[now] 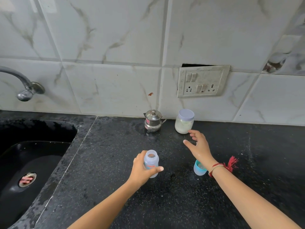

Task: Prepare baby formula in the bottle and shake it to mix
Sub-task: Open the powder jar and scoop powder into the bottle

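Observation:
A clear baby bottle (151,160) without its top stands upright on the black counter (115,162), and my left hand (143,171) is wrapped around its lower half. My right hand (198,147) hovers with fingers spread, just in front of a jar of white powder (184,122) with a pale lilac lid; the fingertips are close to the jar but apart from it. The bottle's blue cap (199,169) lies on the counter under my right wrist, partly hidden by it.
A small steel pot with a lid (153,121) stands by the wall, left of the jar. A black sink (29,162) with a tap (23,85) lies at the left. A switch and socket plate (203,81) is on the tiled wall. The counter looks wet.

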### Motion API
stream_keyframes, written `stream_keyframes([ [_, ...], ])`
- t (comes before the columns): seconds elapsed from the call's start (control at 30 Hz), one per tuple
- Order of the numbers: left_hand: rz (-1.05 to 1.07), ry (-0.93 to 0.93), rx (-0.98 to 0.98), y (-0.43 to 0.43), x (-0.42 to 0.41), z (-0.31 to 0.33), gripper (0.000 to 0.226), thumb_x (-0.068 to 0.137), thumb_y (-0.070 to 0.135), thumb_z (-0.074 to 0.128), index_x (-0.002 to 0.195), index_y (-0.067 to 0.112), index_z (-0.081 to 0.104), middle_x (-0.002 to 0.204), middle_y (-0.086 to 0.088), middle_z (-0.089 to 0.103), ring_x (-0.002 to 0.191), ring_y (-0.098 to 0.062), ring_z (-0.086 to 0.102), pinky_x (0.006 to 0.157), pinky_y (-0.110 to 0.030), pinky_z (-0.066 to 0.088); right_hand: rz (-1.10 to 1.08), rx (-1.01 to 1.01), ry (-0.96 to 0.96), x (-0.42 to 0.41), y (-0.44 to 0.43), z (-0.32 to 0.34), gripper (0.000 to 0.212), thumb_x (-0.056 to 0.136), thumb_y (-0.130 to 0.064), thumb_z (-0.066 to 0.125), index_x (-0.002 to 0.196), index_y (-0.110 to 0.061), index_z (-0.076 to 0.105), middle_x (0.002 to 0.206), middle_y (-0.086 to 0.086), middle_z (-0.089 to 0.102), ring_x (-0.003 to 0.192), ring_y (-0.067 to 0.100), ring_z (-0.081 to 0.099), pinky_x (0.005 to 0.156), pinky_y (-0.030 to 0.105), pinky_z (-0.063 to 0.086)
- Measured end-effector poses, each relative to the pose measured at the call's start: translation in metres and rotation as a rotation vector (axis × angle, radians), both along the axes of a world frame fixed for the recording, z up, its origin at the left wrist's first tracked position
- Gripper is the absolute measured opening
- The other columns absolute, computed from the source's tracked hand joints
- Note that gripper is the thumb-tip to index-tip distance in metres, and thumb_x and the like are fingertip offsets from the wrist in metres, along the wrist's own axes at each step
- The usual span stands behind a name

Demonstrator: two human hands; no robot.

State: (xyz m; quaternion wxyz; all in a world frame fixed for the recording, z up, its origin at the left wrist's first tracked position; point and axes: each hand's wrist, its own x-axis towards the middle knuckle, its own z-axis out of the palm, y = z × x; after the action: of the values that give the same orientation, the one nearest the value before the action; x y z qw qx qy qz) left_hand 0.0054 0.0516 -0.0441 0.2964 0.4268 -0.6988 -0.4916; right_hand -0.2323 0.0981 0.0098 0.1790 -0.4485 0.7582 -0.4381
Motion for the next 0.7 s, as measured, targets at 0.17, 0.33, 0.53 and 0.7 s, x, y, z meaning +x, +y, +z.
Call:
stream_keyframes([
  [0.17, 0.006, -0.027, 0.014, 0.001, -0.001, -0.005, 0.070, 0.049, 0.067, 0.078, 0.102, 0.028, 0.054, 0.107, 0.002, 0.058, 0.109, -0.023, 0.051, 0.094, -0.049, 0.047, -0.003, 0.009, 0.010, -0.005, 0.004, 0.000, 0.042, 0.087, -0.021, 0.065, 0.125, -0.027, 0.049, 0.131, 0.003, 0.046, 0.109, 0.008, 0.044, 0.093, 0.025, 0.037],
  [0.33, -0.003, -0.039, 0.031, 0.000, 0.001, -0.012, 0.062, 0.058, 0.052, 0.085, 0.106, 0.035, 0.050, 0.113, 0.005, 0.056, 0.113, -0.021, 0.048, 0.098, -0.045, 0.045, 0.000, 0.007, 0.005, -0.008, 0.004, 0.000, 0.042, 0.087, -0.019, 0.065, 0.125, -0.026, 0.049, 0.130, 0.003, 0.046, 0.110, 0.009, 0.045, 0.094, 0.025, 0.038],
  [0.53, -0.009, -0.044, 0.014, 0.001, 0.002, -0.014, 0.061, 0.060, 0.050, 0.087, 0.107, 0.036, 0.050, 0.112, 0.010, 0.054, 0.113, -0.016, 0.044, 0.094, -0.034, 0.040, -0.005, 0.009, 0.002, -0.008, 0.003, -0.003, 0.043, 0.087, -0.020, 0.065, 0.127, -0.025, 0.048, 0.132, 0.003, 0.046, 0.109, 0.008, 0.045, 0.094, 0.026, 0.038],
  [0.7, -0.011, -0.060, -0.007, 0.003, 0.005, -0.014, 0.073, 0.047, 0.065, 0.084, 0.104, 0.038, 0.047, 0.112, 0.012, 0.053, 0.112, -0.016, 0.045, 0.094, -0.037, 0.043, 0.000, 0.027, 0.012, -0.009, 0.001, -0.005, 0.044, 0.087, -0.021, 0.065, 0.127, -0.025, 0.048, 0.131, 0.003, 0.046, 0.109, 0.008, 0.045, 0.093, 0.024, 0.037],
])
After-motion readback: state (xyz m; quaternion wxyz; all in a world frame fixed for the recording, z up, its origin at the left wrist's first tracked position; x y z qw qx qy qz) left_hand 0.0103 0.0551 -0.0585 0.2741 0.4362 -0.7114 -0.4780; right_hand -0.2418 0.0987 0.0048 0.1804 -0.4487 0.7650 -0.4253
